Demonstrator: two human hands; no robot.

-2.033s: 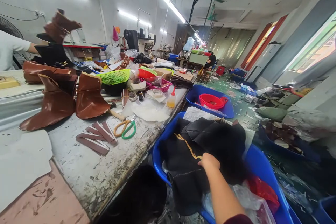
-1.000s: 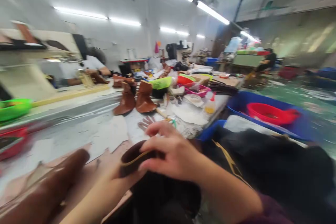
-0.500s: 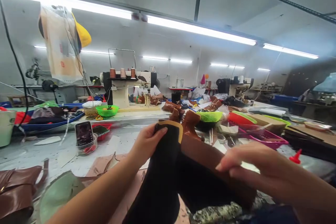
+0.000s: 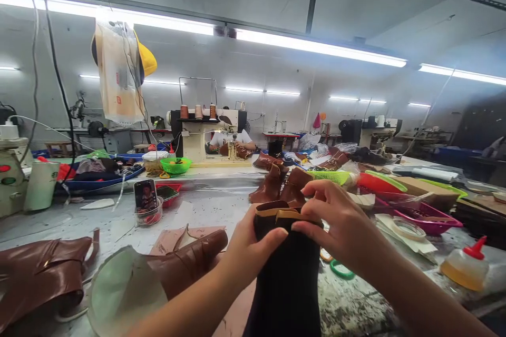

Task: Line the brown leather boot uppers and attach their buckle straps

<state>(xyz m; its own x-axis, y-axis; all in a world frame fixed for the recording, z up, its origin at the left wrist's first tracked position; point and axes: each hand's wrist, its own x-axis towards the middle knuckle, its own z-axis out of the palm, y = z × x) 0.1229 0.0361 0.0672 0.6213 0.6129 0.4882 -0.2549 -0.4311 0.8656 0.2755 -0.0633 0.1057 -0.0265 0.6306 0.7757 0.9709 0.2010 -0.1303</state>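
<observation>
Both my hands hold a boot upper [image 4: 288,274] with its black lining towards me and a tan edge band [image 4: 290,214] along the top. My left hand [image 4: 253,245] grips its left top corner, thumb on the black side. At the right top corner, my right hand [image 4: 330,216] pinches the tan edge between thumb and fingers. Just behind stand brown leather boots [image 4: 269,185]. To the left lie a brown upper with straps [image 4: 43,268] and another brown upper [image 4: 193,258] beside a pale green lining piece [image 4: 118,289].
A glue bottle [image 4: 466,268] with a red cap, a tape roll [image 4: 409,229] and green-handled scissors [image 4: 342,269] lie on the right. A phone [image 4: 145,197] leans in a clear cup at left. Across the bench a person works behind a sewing machine [image 4: 197,137].
My right hand has come in from the right and now pinches the top edge. The upper's brown flap has folded in, bringing its tan edges together. The view has shifted left.
</observation>
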